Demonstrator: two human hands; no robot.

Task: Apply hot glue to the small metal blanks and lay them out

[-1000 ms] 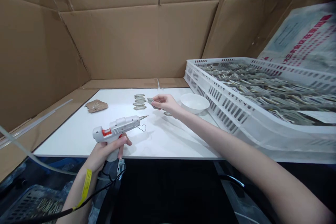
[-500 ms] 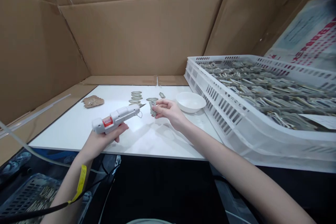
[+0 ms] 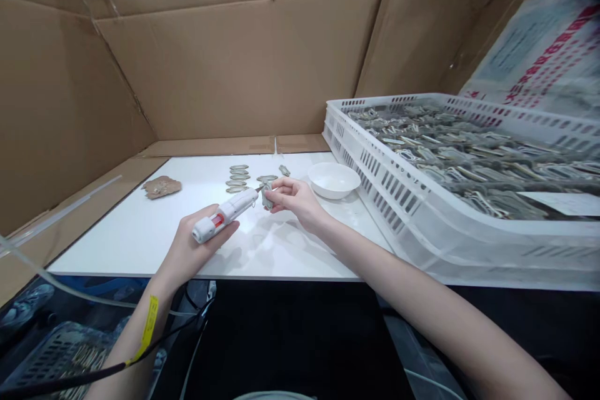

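My left hand (image 3: 192, 247) grips a white glue gun (image 3: 225, 214) with a red trigger. Its metal tip touches a small grey oval piece (image 3: 267, 196) that my right hand (image 3: 293, 197) pinches above the white board (image 3: 140, 231). Behind them, a short row of the same oval pieces (image 3: 237, 178) lies flat on the board, with two more pieces (image 3: 275, 174) just beyond my right fingers.
A white bowl (image 3: 334, 180) sits right of my right hand. A large white slatted crate (image 3: 422, 200) full of grey pieces fills the right side. A brown scrap (image 3: 161, 187) lies at the board's left. Cardboard walls surround the board; a cable hangs below.
My right hand lifted a piece from near the row and drew it toward me. My left hand swung the glue gun forward until its tip met the piece.
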